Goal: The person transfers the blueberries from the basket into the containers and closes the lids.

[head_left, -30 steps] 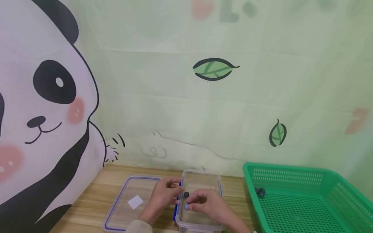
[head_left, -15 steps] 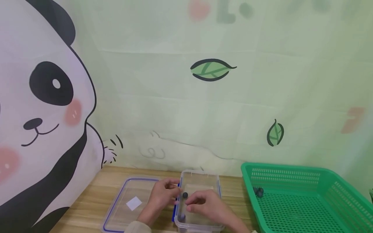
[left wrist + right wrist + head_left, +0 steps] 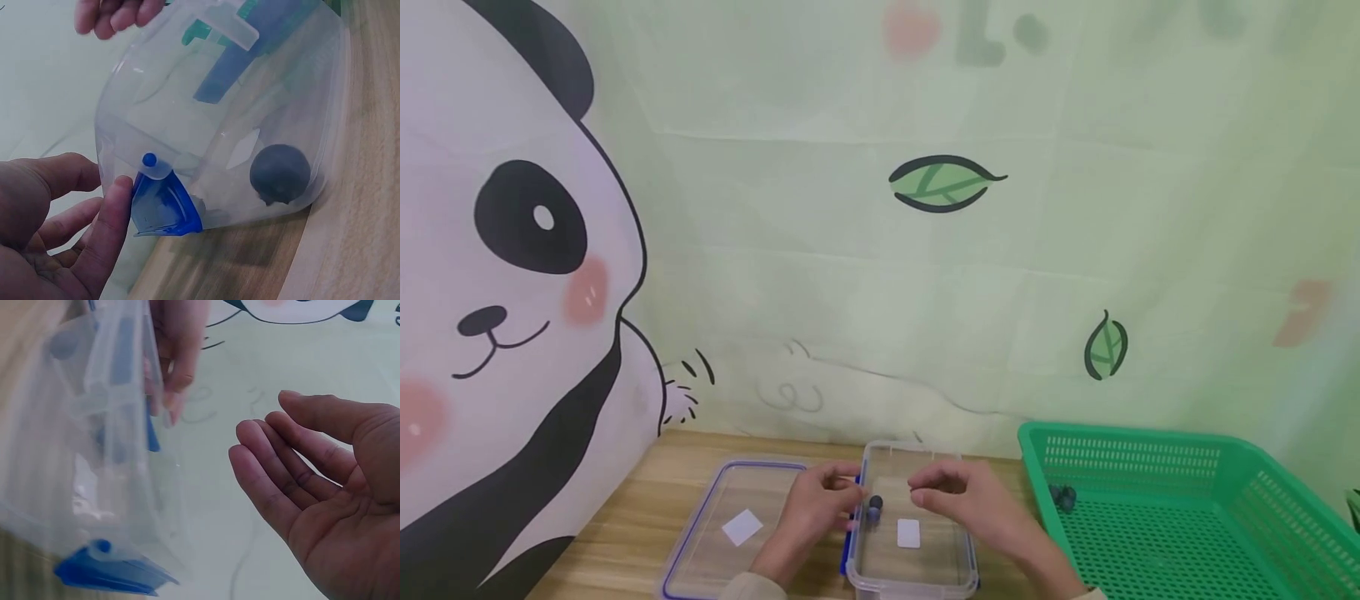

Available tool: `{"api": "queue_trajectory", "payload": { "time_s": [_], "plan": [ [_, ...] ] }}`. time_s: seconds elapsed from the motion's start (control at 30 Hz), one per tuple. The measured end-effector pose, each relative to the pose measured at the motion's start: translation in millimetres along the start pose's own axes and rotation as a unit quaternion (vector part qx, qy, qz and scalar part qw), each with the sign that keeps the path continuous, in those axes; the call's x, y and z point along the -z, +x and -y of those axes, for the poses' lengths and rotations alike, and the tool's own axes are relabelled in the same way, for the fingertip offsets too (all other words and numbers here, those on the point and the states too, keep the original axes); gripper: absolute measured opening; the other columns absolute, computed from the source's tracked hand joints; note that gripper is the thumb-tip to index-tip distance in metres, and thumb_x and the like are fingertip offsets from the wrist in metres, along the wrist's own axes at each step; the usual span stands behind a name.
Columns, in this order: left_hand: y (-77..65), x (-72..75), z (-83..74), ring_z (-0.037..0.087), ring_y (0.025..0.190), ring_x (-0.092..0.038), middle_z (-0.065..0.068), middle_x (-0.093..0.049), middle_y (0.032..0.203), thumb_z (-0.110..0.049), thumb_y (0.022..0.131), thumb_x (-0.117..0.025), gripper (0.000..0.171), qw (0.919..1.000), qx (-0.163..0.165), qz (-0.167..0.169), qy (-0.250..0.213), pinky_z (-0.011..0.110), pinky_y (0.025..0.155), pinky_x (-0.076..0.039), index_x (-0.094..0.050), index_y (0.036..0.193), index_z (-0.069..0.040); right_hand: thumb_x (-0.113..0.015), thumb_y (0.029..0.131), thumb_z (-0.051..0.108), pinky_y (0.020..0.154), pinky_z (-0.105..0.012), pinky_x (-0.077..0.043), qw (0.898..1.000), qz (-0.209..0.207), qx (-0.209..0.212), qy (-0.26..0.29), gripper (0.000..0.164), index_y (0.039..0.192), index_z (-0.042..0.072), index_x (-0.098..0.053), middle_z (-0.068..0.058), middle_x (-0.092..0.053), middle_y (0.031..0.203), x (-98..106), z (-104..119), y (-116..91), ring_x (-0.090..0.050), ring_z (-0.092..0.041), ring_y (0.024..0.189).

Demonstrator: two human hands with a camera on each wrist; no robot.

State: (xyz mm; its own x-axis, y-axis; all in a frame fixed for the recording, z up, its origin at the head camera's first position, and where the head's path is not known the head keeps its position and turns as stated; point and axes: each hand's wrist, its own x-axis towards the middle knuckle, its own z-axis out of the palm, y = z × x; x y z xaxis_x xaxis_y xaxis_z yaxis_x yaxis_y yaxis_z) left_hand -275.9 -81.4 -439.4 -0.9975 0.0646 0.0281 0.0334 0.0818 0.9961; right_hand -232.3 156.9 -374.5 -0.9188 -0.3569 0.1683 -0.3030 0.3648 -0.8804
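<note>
A clear plastic box [image 3: 917, 587] with blue side clips stands on the table, its top uncovered. Against its left wall lie two blueberries, a dark one [image 3: 876, 502] and a bluer one [image 3: 873, 516] touching in the head view. My left hand [image 3: 822, 500] is at the box's left side; in the left wrist view its fingertips rest by the blue clip [image 3: 164, 206], and a blueberry [image 3: 280, 174] shows large through the wall. Over the box's right rim hovers my right hand [image 3: 970, 500], fingers relaxed and apart from the thumb, nothing between them.
The box's lid [image 3: 696, 546], clear with a blue seal and a white label [image 3: 742, 527], lies left of the box. To the right stands a green basket [image 3: 1051, 517] with several blueberries [image 3: 1063, 498] in its left corner. A printed cloth [image 3: 850, 275] hangs behind.
My right hand let go of the bluer blueberry, which dropped to the box's near left corner and then rolled back against the dark one. That hand has risen to the right. The left hand stays put.
</note>
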Motion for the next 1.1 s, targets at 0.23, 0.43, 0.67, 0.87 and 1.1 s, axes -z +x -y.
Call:
{"api": "queue_trajectory", "payload": {
  "time_s": [0.23,0.43,0.67,0.87,1.1],
  "plan": [
    [-1.0,1.3,-1.2,0.019,0.079,-0.069,0.014,-0.068,0.100,0.002,0.088,-0.076,0.040,1.0000,0.002,0.001,0.000,0.035,0.065,-0.067,-0.067,0.126,0.010,-0.077,0.099,0.024,0.084,-0.030,-0.063,0.999,-0.029,0.001,-0.018,0.023,0.114,0.007,-0.079,-0.004,-0.077,0.109,16,11,-6,-0.072,-0.020,0.101],
    [-0.6,1.2,-2.0,0.019,0.080,-0.069,0.013,-0.069,0.101,0.001,0.088,-0.076,0.041,1.0000,0.004,0.005,-0.001,0.035,0.067,-0.067,-0.067,0.127,0.009,-0.076,0.100,0.028,0.087,-0.032,-0.062,0.999,-0.045,0.003,-0.021,0.025,0.116,0.009,-0.079,-0.003,-0.077,0.112,35,24,-15,-0.072,-0.020,0.104],
    [-1.0,-0.1,-1.6,0.020,0.081,-0.070,0.013,-0.070,0.102,0.003,0.088,-0.076,0.042,1.0000,0.007,0.000,0.002,0.035,0.067,-0.067,-0.067,0.128,0.009,-0.079,0.098,0.032,0.090,-0.030,-0.061,0.995,-0.079,0.006,-0.056,0.026,0.116,0.013,-0.079,-0.001,-0.077,0.113,65,39,-29,-0.072,-0.019,0.106],
    [-0.9,1.0,-2.9,0.021,0.082,-0.070,0.015,-0.070,0.104,0.003,0.088,-0.076,0.043,0.9999,0.011,-0.007,0.003,0.035,0.067,-0.067,-0.066,0.129,0.009,-0.076,0.100,0.034,0.090,-0.034,-0.060,0.989,-0.088,0.010,-0.115,0.027,0.119,0.015,-0.078,0.002,-0.077,0.116,99,50,-35,-0.072,-0.016,0.107],
    [-0.8,-1.1,-1.6,0.021,0.082,-0.070,0.015,-0.069,0.104,0.002,0.089,-0.076,0.042,0.9999,0.008,-0.004,0.006,0.035,0.067,-0.067,-0.066,0.129,0.010,-0.074,0.102,0.036,0.092,-0.040,-0.059,0.983,-0.089,-0.002,-0.162,0.033,0.125,0.012,-0.076,-0.003,-0.076,0.120,136,39,-35,-0.070,-0.021,0.112]
  ]
}}
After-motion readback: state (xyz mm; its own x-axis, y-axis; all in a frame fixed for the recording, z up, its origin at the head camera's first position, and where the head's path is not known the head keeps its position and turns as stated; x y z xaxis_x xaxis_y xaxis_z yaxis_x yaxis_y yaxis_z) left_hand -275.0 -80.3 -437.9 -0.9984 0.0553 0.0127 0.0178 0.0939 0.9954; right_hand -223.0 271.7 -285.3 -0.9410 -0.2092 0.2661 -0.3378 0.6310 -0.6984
